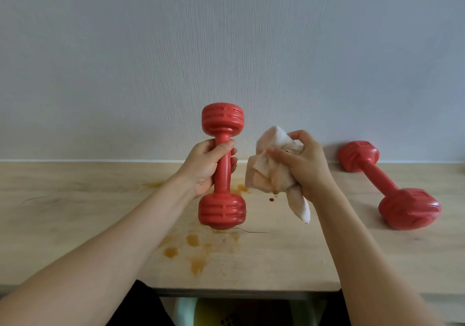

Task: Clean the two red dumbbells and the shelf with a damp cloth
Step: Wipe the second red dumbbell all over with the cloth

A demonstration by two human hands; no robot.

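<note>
A: What's biggest here?

B: The wooden shelf (289,257), orange stains (193,240) spotting its middle, against a pale wall (226,48).

A: And the 2 dumbbells?

B: 1 upright dumbbell (222,210) near the stains, the left hand (206,167) curled round its handle. The other dumbbell (387,184) lies well apart at right.

A: The cloth?

B: The cloth (271,167) is bunched in the right hand (304,164), just beside the upright one.
</note>
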